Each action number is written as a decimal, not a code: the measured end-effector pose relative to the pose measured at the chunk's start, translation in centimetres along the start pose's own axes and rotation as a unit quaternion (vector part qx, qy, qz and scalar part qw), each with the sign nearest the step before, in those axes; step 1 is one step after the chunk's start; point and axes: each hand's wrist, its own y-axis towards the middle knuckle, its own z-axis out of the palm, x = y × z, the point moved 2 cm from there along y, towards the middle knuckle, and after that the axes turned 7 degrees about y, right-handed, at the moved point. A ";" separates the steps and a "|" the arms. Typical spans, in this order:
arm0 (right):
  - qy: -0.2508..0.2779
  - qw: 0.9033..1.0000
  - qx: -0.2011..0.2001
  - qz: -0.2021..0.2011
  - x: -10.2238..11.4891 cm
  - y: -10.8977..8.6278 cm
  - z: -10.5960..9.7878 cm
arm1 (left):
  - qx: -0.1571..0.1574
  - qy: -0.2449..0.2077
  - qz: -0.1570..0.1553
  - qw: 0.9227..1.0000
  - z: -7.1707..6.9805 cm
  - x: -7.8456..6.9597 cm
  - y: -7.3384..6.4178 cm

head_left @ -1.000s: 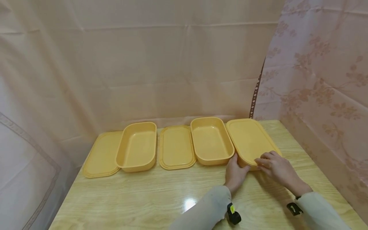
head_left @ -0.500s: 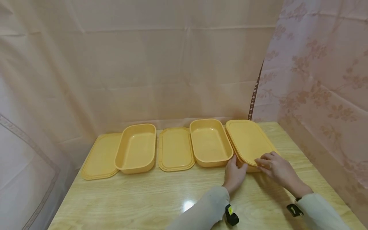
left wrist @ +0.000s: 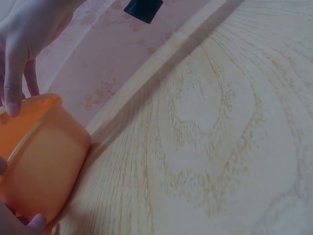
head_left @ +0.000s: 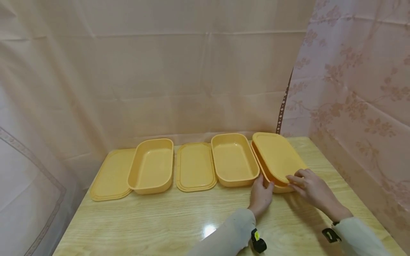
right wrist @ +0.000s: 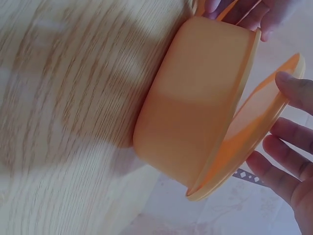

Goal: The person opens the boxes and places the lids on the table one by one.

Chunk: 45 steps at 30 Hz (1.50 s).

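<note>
At the right end of the row stands a yellow food container (head_left: 282,188), its lid (head_left: 282,156) tilted so that a gap shows along the left rim. My left hand (head_left: 261,195) grips the container's near left corner, thumb against the front wall. With thumb and fingers my right hand (head_left: 315,192) pinches the lid's near edge. The right wrist view shows the lid (right wrist: 264,105) leaning on one side of the container's rim and raised on the other. Close beside my left hand is a second, open container (head_left: 235,158).
Left of these lie a flat lid (head_left: 196,167), another open container (head_left: 152,165) and a further lid (head_left: 113,174) partly beneath that container's edge. All rest along the back of the wooden table (head_left: 144,224). Cloth curtains (head_left: 192,71) hang behind and at both sides.
The lid under my right hand has lifted off the container's left rim and tipped to the right, opening a gap. My left hand stays at the corner.
</note>
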 end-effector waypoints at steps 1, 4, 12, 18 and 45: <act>0.000 1.000 -0.003 -0.001 0.0 0.0 0.0 | -0.002 0.000 0.001 1.000 0.0 0.0 0.0; -0.006 1.000 -0.009 0.000 0.1 -0.2 -0.2 | -0.003 0.003 0.004 1.000 0.0 0.0 -0.1; -0.031 0.998 -0.041 0.024 0.0 -0.4 -1.0 | 0.007 -0.002 0.005 1.000 0.1 0.1 -0.1; -0.015 0.997 -0.074 0.020 -0.3 -0.3 -1.4 | 0.006 0.001 0.005 1.000 0.1 -0.1 -0.1; 0.031 0.980 -0.169 0.106 -2.3 -1.1 -2.6 | -0.004 -0.003 -0.039 0.999 -0.2 -0.5 -0.3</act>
